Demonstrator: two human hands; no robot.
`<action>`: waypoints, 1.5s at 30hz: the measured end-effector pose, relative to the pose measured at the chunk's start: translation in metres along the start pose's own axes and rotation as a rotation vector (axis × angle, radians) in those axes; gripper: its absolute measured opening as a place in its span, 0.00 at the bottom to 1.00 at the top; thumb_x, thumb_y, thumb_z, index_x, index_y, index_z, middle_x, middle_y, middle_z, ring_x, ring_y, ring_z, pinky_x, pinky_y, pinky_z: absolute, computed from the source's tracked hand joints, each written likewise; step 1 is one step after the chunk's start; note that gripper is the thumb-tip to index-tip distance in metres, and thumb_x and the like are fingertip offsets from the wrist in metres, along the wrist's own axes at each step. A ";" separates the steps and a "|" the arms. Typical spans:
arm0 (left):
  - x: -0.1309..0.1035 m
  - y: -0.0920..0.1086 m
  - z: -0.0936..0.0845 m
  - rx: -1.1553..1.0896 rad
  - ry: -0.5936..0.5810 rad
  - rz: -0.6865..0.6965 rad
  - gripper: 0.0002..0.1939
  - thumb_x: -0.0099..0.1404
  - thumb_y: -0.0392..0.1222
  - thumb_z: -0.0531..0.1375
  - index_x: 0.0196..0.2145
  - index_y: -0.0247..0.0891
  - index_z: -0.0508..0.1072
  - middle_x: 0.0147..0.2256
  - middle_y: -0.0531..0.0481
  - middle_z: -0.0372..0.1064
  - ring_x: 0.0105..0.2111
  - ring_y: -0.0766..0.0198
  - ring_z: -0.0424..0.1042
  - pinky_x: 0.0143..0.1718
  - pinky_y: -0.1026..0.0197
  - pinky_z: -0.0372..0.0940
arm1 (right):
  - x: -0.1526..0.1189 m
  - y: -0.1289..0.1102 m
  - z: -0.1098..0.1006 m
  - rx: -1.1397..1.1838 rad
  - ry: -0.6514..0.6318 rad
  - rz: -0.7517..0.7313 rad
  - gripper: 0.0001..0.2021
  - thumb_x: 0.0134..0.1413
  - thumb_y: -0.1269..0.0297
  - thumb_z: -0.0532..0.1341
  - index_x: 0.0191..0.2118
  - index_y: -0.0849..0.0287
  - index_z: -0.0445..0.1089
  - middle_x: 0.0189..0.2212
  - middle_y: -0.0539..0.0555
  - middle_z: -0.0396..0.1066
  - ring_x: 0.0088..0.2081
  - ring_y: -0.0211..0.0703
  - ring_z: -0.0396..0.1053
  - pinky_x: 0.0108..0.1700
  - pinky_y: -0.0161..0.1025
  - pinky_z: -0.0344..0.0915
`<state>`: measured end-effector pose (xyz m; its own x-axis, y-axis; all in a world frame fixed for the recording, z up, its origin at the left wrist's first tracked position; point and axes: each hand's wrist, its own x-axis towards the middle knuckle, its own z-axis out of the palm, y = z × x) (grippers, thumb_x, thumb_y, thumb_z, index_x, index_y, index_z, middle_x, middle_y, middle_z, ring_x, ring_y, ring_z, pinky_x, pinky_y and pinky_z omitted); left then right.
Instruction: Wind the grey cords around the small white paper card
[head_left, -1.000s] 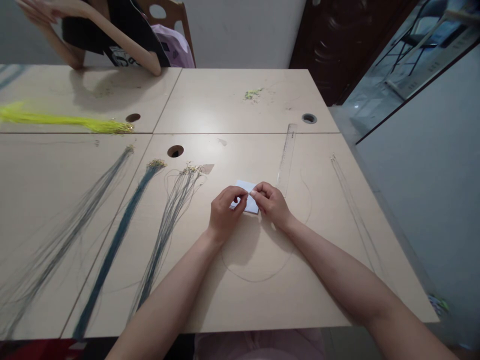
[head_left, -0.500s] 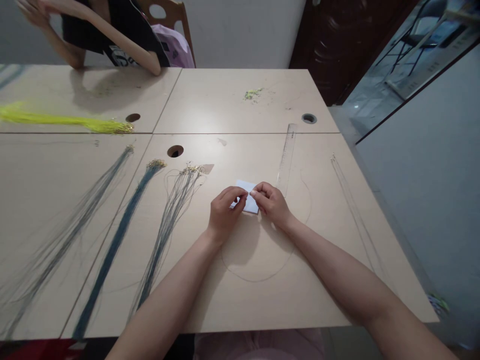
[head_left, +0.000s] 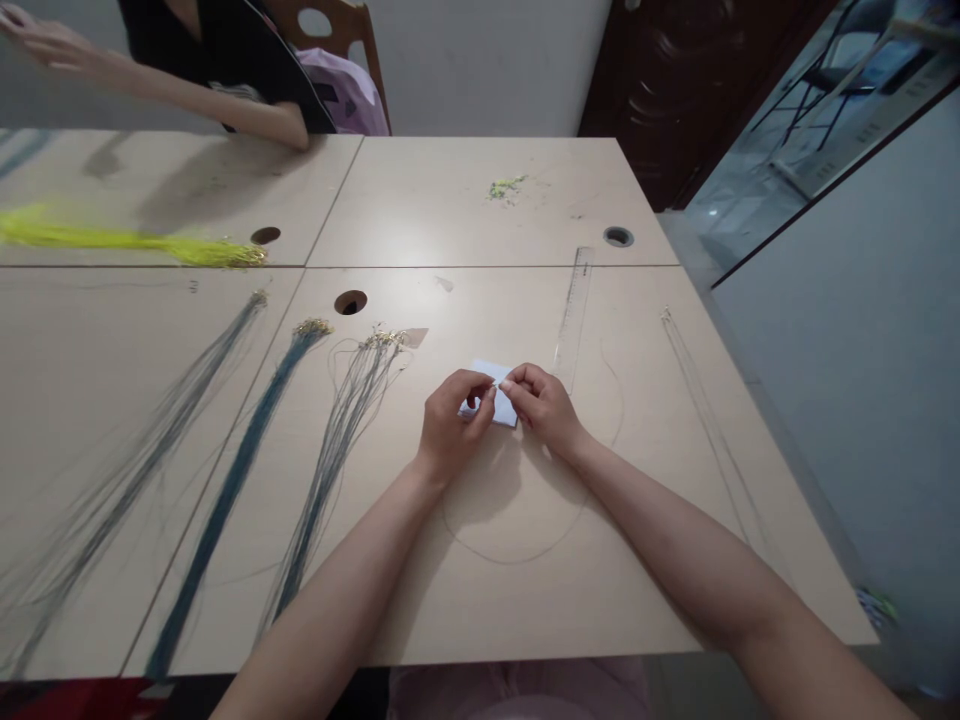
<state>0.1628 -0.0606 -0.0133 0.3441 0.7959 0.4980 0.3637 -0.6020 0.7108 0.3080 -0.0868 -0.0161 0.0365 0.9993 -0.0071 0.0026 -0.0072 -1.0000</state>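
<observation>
**It all comes down to that tiny gap over the card**

So your left hand (head_left: 456, 418) and right hand (head_left: 547, 408) face each other across the little pale card (head_left: 505, 412). Both are in a narrow thumb-and-finger pinch, tips almost meeting above it. There might be something tiny in there, but it's too small for me to tell what either pinch holds.

The thin cord (head_left: 517, 562) is lying on the table in a big loose curve, so no straight long axis. Taking the card as the landmark: it starts by your left wrist, swings round the near side, goes out of sight behind your right forearm and comes up on the right, ending beyond the card. Your right hand's nearer that far end. By the left wrist you lose it, so whether it reaches your fingers is hidden.

Also right of the card and beyond it is your clear ruler (head_left: 574, 310), near end just beside your right hand. Left of the card you've got a grey cord bundle (head_left: 337, 440), then a teal bundle (head_left: 240, 470) further out.
</observation>
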 end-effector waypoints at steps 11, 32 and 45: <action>-0.001 -0.005 0.003 0.004 0.062 0.068 0.04 0.57 0.31 0.57 0.31 0.37 0.68 0.28 0.53 0.67 0.25 0.72 0.62 0.29 0.67 0.62 | 0.000 0.000 0.000 0.005 0.000 -0.012 0.09 0.51 0.60 0.57 0.26 0.59 0.61 0.13 0.42 0.54 0.16 0.31 0.51 0.19 0.31 0.49; -0.001 -0.005 0.002 0.003 0.090 0.120 0.05 0.57 0.30 0.58 0.31 0.37 0.69 0.28 0.52 0.70 0.27 0.72 0.66 0.28 0.68 0.63 | 0.001 -0.001 0.000 0.024 -0.013 0.009 0.09 0.50 0.61 0.57 0.25 0.59 0.61 0.12 0.42 0.54 0.15 0.31 0.50 0.19 0.31 0.49; 0.000 -0.005 0.002 0.005 0.096 0.126 0.05 0.57 0.30 0.58 0.31 0.37 0.69 0.28 0.52 0.70 0.27 0.71 0.66 0.28 0.68 0.63 | 0.001 -0.002 -0.001 0.061 -0.027 0.016 0.08 0.50 0.62 0.57 0.25 0.59 0.60 0.11 0.42 0.53 0.15 0.30 0.50 0.19 0.31 0.48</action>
<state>0.1628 -0.0582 -0.0179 0.3030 0.7165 0.6283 0.3277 -0.6974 0.6374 0.3086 -0.0861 -0.0145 0.0085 0.9997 -0.0228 -0.0585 -0.0223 -0.9980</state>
